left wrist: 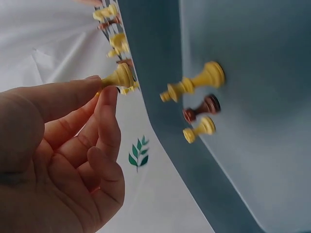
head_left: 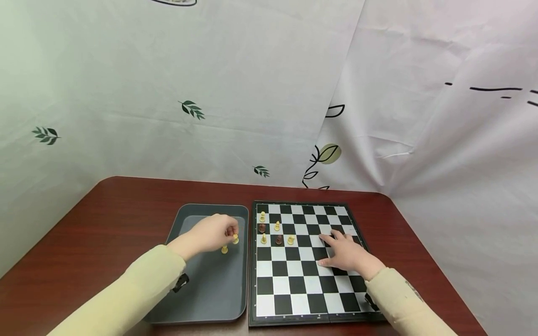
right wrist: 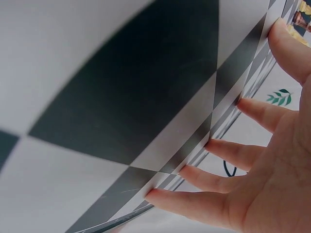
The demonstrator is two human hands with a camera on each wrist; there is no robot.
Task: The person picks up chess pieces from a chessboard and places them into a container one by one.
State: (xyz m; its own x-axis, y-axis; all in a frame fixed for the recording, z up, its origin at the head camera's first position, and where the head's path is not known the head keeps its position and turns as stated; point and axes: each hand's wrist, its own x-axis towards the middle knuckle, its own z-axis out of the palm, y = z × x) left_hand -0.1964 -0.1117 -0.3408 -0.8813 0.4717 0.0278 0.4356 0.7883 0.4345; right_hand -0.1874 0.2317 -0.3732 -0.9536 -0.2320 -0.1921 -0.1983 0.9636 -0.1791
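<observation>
My left hand (head_left: 216,232) is over the grey tray, pinching a yellow chess piece (left wrist: 120,76) between thumb and index finger; the fingers hide the piece's top. The other fingers curl loosely below. In the left wrist view a tall yellow chess piece (left wrist: 197,82), a dark brown one (left wrist: 201,108) and a small yellow one (left wrist: 200,129) stand in the tray (head_left: 201,291). On the right half of the chessboard (head_left: 294,282), my right hand (head_left: 346,252) has its fingers spread, fingertips at the squares, holding nothing.
Several yellow and brown pieces stand at the board's far left, among them a yellow piece (head_left: 291,240) and a brown piece (head_left: 279,240). Tray and board lie side by side on a reddish-brown table (head_left: 113,224). A white patterned cloth (head_left: 235,93) hangs behind.
</observation>
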